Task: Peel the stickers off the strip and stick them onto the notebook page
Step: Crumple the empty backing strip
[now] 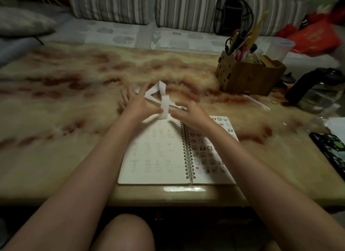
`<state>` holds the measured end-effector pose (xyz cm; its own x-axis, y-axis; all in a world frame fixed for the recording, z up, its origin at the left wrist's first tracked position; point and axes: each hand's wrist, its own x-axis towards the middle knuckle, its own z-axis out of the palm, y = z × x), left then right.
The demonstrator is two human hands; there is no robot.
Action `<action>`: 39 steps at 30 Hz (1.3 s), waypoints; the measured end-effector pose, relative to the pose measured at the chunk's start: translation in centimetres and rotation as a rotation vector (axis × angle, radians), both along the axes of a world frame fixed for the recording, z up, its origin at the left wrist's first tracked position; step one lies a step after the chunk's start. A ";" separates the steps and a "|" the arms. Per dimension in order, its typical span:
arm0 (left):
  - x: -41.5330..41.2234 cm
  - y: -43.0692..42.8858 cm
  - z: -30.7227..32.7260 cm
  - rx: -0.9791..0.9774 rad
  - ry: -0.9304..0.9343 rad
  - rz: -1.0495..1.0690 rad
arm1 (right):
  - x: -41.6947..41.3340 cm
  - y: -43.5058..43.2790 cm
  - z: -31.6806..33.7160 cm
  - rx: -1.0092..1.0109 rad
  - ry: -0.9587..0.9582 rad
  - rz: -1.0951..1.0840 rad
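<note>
An open spiral notebook point(155, 157) lies on the table in front of me; its right page point(211, 157) carries several small stickers. A long white curled sticker strip point(164, 101) hangs in the air just above the notebook's top edge. My left hand point(136, 107) pinches the strip's lower end between thumb and fingers. My right hand point(190, 114) reaches toward the strip from the right with fingers spread; the frame is blurred, so I cannot tell whether it touches the strip.
A cardboard box of pens and scissors point(248, 71) stands at the back right. A glass kettle with a black handle point(317, 90) and a dark patterned case point(332, 150) sit at the right edge. Striped cushions point(130, 6) line the far side.
</note>
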<state>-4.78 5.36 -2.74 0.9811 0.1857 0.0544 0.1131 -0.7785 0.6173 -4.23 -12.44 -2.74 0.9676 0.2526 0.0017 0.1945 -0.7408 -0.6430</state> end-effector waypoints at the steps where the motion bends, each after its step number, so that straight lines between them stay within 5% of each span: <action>1: 0.6 0.7 -0.5 0.008 0.050 -0.027 | 0.0 0.0 -0.2 -0.005 0.001 0.007; 6: 2.9 2.5 -2.1 0.039 0.083 -0.105 | 0.5 -0.1 -0.4 0.012 -0.037 0.012; 23: -0.1 0.5 1.6 -0.300 -0.422 -0.207 | -0.4 2.5 1.7 0.408 -0.248 -0.005; 28: -5.4 0.6 2.4 -0.520 -0.360 -0.241 | -2.4 3.3 2.8 0.320 -0.244 0.111; 39: -14.1 2.0 1.7 -0.776 -0.318 -0.162 | -9.0 6.3 4.0 0.762 -0.002 0.138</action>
<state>-18.89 7.32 -1.08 0.9583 0.1434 0.2472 -0.2322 -0.1133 0.9660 -13.25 -6.19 1.23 0.9273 0.2989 0.2253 0.2549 -0.0633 -0.9649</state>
